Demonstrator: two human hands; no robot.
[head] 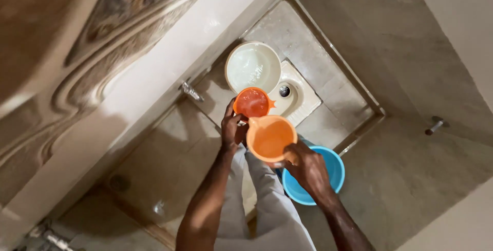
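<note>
Left hand (232, 130) gripping small dark-orange plastic mug (252, 102), right hand (307, 169) closed on light-orange plastic jug (270, 138); wet grip, possibly slipping, spilling onto stone floor (169, 153).

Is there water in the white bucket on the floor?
Yes, the white bucket looks filled: a glossy, rippled surface shows inside, near its rim.

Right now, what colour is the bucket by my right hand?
Blue bucket, seen best in the head view.
</note>
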